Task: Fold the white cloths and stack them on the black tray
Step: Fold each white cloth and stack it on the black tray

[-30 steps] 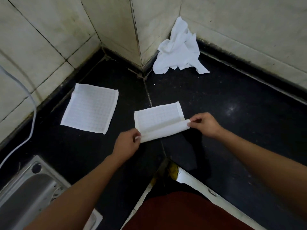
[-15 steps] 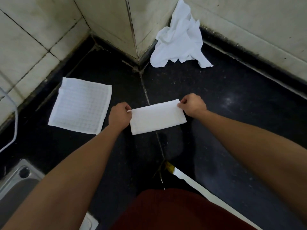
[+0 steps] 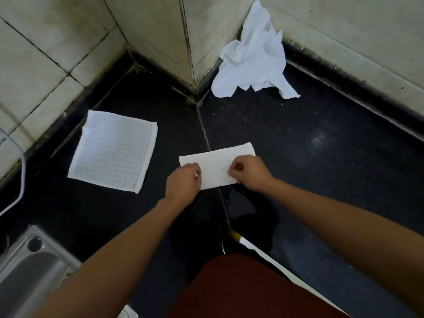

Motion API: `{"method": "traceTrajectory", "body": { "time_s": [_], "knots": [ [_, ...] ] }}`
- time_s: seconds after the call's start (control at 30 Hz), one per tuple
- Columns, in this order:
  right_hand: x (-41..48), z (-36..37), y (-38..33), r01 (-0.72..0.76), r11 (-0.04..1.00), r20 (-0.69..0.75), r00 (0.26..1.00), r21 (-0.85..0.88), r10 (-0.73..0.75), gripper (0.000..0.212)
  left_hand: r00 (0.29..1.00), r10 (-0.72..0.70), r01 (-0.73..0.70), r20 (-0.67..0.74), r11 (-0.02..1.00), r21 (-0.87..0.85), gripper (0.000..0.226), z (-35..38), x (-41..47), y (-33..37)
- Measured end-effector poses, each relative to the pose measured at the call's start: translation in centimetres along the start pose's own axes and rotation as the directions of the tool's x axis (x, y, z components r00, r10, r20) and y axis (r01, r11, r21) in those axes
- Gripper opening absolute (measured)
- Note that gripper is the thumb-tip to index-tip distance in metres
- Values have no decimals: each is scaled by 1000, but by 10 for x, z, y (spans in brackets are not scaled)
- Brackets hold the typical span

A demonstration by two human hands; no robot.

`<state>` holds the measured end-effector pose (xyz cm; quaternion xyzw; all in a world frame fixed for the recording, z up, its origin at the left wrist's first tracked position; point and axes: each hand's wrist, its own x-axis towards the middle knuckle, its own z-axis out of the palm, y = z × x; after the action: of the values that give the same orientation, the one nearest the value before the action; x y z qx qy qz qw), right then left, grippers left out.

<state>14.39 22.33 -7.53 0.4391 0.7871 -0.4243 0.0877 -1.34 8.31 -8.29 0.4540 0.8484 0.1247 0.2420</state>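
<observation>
While the folded cloth (image 3: 216,164) lies as a narrow white strip on the black table (image 3: 321,161), across a thin seam (image 3: 203,128) in the dark surface, both hands are on its near edge. The left hand (image 3: 182,182) covers the near left corner, its fingers curled and grasping the fabric there. The right hand (image 3: 249,172) sits over the near right part of the strip, thumb and curled fingers pinching the cloth; the far right corner shows beyond its knuckles. The two hands are close together, with a short stretch of cloth bare between them.

To the left, well apart from the strip, a flat cloth (image 3: 113,151) with a faint grid pattern lies spread out as a square near the tiled wall (image 3: 149,24). Farther back, a crumpled cloth (image 3: 252,65) is heaped in the corner, leaning against the wall tiles.

At the lower left a metal sink (image 3: 29,269) is set beside the table, and a white cable (image 3: 22,177) hangs down along the left edge. A red garment (image 3: 241,290) fills the bottom of the view.
</observation>
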Motion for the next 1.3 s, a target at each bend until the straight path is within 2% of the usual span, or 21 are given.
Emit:
{"method": "traceTrajectory", "body": {
  "time_s": [0.07, 0.27, 0.37, 0.47, 0.6, 0.67, 0.77, 0.87, 1.03, 1.2, 1.3],
  "knots": [
    [-8, 8, 9, -44, 999, 46, 998, 11, 43, 8, 998, -14, 13, 69, 1000, 8, 10, 8, -14, -5],
    [-16, -18, 47, -209, 978, -90, 974, 11, 209, 16, 998, -44, 47, 53, 997, -61, 8, 13, -27, -29],
    [-12, -27, 49, -247, 965, -166, 959, -94, 229, 10, 1000, 8, -8, 4, 1000, 17, 9, 11, -28, -31],
    [-1, -33, 34, -256, 961, -267, 938, -106, 221, 22, 991, 118, -108, -66, 985, 136, 24, 5, -21, -32],
    [13, -29, 14, -364, 898, -245, 920, -246, 305, 36, 989, 120, -139, 84, 953, 269, 41, 2, -14, -35],
    [19, -27, 10, -426, 883, -205, 899, -199, 388, 36, 991, 103, -124, 91, 956, 267, 41, 2, -13, -36],
    [24, -30, 8, -477, 879, -126, 872, -1, 473, 37, 990, 90, -119, 112, 951, 286, 41, 0, -10, -33],
    [23, -33, 9, -399, 905, -76, 908, 145, 413, 26, 993, 78, -96, 90, 971, 220, 41, -2, -11, -30],
    [6, -39, -22, -214, 941, -40, 972, 264, 232, 20, 1000, 2, 1, -27, 995, 104, 31, -16, -27, -37],
    [8, -13, -71, -137, 966, 16, 990, 220, 137, 19, 994, -103, 103, -31, 994, 20, 26, -30, -51, -57],
    [17, 11, -93, -130, 984, 65, 990, 124, 122, 20, 985, -172, 172, -15, 985, -18, 27, -35, -67, -67]
  ]
}}
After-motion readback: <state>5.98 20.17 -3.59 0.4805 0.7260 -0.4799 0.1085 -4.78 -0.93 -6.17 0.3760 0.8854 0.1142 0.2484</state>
